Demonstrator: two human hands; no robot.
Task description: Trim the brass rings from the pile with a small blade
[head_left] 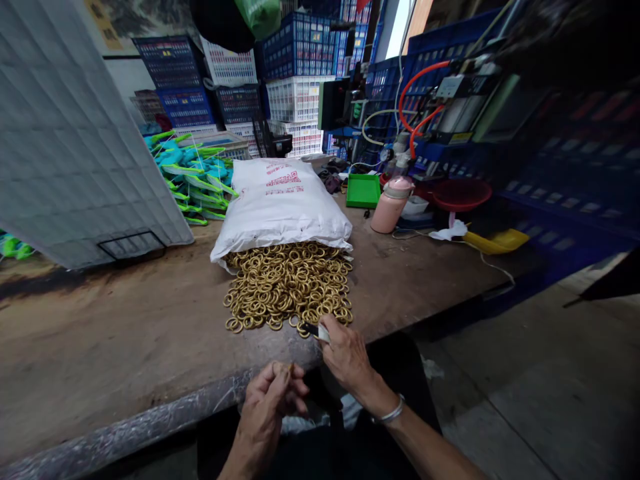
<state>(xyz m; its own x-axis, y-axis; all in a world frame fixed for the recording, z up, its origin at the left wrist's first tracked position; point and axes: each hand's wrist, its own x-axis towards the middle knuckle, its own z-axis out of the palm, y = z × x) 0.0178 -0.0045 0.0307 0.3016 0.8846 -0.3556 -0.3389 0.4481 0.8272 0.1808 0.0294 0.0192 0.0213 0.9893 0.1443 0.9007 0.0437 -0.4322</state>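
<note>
A heap of several brass rings (pixel 287 285) spills from the open mouth of a white sack (pixel 280 203) onto the worn wooden table (pixel 125 333). My left hand (pixel 273 397) is at the table's front edge, its fingers pinched on a small brass piece that looks like a ring. My right hand (pixel 345 353) reaches to the near edge of the heap. It is closed on a small tool with a dark tip and a white wrapped handle (pixel 320 331). A bracelet circles my right wrist.
A large grey panel (pixel 75 147) leans at the left. Green and teal items (pixel 193 177) are piled behind it. A pink bottle (pixel 393 203), green tray (pixel 363 191), red bowl (pixel 460 193) and yellow scoop (pixel 495 241) stand at the right, with stacked crates and a machine behind.
</note>
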